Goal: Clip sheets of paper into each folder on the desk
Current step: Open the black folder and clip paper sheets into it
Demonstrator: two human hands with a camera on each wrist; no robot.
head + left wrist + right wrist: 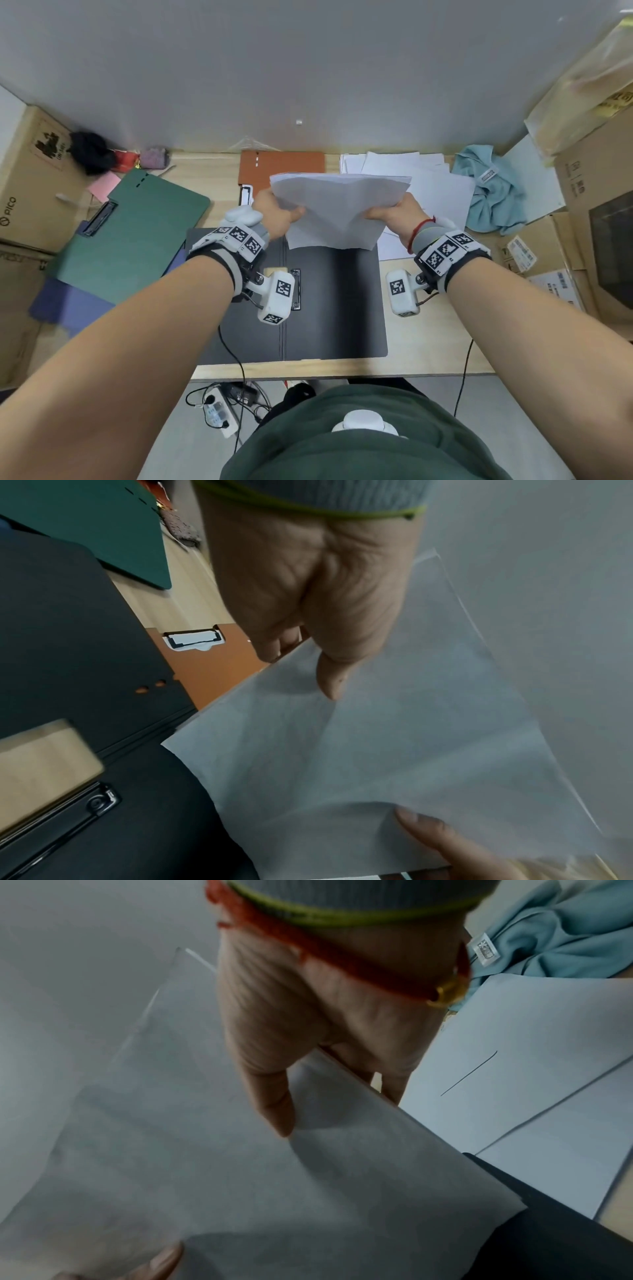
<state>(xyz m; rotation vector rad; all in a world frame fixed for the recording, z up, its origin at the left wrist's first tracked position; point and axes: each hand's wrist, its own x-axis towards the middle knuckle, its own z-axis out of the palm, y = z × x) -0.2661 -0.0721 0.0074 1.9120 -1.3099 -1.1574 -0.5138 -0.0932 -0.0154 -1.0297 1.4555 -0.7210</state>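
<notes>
A small stack of white paper sheets [337, 209] hangs in the air above the open black folder [335, 308]. My left hand [277, 214] pinches the stack's left edge, thumb on top [330, 677]. My right hand [394, 214] pinches its right edge, thumb on top [277, 1110]. The black folder's metal clip [295, 289] lies near the spine, partly hidden behind the left wrist device. A brown folder [281, 168] with paper under its clip [193, 641] lies behind. A green folder [130, 233] lies closed at the left.
Loose white sheets [431, 185] are spread at the back right beside a light blue cloth [493, 192]. Cardboard boxes [30, 178] flank the desk on both sides. A blue folder [65, 308] sticks out under the green one. A power strip [219, 411] lies on the floor.
</notes>
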